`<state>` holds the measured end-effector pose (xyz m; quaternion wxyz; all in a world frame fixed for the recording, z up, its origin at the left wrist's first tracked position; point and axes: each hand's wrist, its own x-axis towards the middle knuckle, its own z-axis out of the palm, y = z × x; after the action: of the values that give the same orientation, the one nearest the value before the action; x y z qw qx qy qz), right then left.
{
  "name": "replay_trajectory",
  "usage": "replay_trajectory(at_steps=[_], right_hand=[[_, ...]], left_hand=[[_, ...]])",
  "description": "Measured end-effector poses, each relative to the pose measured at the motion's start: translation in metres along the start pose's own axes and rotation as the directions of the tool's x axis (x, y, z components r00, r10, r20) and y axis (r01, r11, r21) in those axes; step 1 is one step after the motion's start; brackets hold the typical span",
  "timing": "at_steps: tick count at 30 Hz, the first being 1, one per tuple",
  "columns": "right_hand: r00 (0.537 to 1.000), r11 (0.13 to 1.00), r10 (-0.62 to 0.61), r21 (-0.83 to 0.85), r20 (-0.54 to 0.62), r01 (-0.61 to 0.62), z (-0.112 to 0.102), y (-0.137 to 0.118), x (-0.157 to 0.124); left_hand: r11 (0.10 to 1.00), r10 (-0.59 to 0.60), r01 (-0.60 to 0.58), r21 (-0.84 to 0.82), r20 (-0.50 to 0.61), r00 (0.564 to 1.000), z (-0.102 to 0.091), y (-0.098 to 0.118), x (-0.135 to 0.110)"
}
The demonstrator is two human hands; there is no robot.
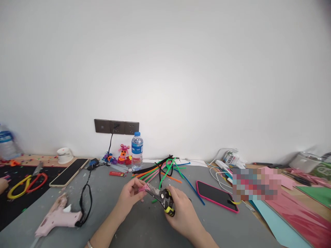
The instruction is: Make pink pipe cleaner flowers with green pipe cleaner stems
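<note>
My right hand (182, 210) grips a pair of scissors (162, 198) with black and yellow handles, blades pointing left and slightly parted. Between thumb and fingers, my left hand (130, 196) pinches a small pink piece (143, 188), too small to make out in kind. The blade tips reach the pink piece; whether they cut into it I cannot tell. Just beyond both hands lies a spread of coloured pipe cleaners (152, 173), with green, orange, pink, black and blue ones.
A pink glue gun (59, 218) with a black cord lies at left, near a phone (68, 172) and yellow-red scissors (28, 182). Behind stands a water bottle (137, 151). At right are a pink-cased phone (217, 195) and coloured sheets (297, 215). Another person's hand (3, 184) shows far left.
</note>
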<state>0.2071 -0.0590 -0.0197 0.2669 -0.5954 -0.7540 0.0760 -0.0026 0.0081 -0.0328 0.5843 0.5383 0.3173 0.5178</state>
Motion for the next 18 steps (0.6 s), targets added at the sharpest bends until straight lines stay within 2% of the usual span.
replay_trajectory(at_steps=[4, 7, 14, 18], right_hand=[[0.999, 0.999, 0.033, 0.008, -0.009, -0.033, 0.003, -0.003, -0.001], [0.997, 0.996, 0.071, 0.054, -0.004, -0.071, 0.006, -0.005, -0.001], [0.996, 0.987, 0.091, 0.13, 0.02, -0.092, 0.014, -0.016, -0.005], [0.995, 0.985, 0.102, 0.14, -0.007, -0.1, 0.02, -0.021, -0.006]], left_hand=[[0.981, 0.177, -0.168, 0.096, -0.085, 0.981, -0.007, -0.006, 0.004], [0.95, 0.272, -0.249, 0.188, -0.112, 0.956, -0.008, -0.005, 0.005], [0.894, 0.367, -0.334, 0.297, -0.059, 0.928, -0.004, 0.001, -0.001], [0.854, 0.422, -0.385, 0.35, -0.032, 0.906, -0.004, 0.0, -0.002]])
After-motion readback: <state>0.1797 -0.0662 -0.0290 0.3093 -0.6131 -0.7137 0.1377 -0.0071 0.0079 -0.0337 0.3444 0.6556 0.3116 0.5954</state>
